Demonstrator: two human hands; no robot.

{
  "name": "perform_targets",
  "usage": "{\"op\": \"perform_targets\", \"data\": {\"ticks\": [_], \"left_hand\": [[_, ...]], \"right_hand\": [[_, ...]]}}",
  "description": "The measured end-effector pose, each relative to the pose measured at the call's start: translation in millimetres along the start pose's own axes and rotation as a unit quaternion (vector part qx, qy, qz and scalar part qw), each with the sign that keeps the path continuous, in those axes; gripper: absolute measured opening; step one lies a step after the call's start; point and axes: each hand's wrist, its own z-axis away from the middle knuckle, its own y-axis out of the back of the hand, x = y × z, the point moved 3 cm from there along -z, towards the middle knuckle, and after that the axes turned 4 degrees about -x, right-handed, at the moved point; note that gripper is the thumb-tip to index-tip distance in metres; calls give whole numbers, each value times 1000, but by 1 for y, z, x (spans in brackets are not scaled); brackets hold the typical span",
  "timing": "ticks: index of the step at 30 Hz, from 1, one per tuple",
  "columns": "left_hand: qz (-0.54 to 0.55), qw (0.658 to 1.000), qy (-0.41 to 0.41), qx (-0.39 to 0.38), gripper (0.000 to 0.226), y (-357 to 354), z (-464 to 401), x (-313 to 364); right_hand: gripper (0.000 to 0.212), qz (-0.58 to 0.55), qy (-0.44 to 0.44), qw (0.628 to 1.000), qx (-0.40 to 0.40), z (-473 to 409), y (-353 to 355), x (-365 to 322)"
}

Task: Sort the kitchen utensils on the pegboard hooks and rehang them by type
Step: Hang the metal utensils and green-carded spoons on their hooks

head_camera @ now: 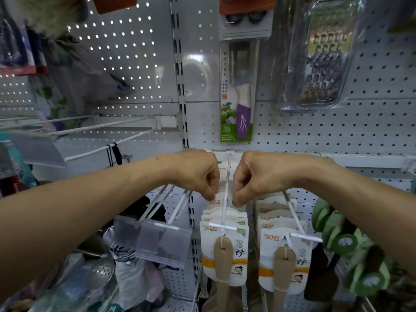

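White card [221,199] half behind hands

**Your two bare arms**

You wear no sleeves that show here. Both of your arms are bare from the edge of the view down to the wrists. You have no gloves, no watch, no rings and no bands. Your left hand [198,174] has a few tiny dark dots near the wrist. Your right hand [254,176] shows lines of bone along its back.

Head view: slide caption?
Left hand and right hand pinch carded wooden spatulas on a pegboard hook.
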Motion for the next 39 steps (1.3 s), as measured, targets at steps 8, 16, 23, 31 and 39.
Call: {"op": "perform_targets", "data": {"ticks": [8,16,23,31,39], "left_hand": [[125,989,-43,-62,10,10,19,9],[107,990,-37,-81,12,1,22,14],[67,997,-18,-19,15,-3,19,14],[112,993,-37,-28,10,5,32,18],[86,992,-43,-77,17,-7,42,24]], "right_hand": [[10,57,-12,997,41,-4,-10,0],[12,31,-16,998,52,7,-1,-2],[10,4,8,1000,5,17,-6,-15],[13,63,8,998,20,15,-22,-16],[13,54,-16,994,90,21,-19,-11]]}}
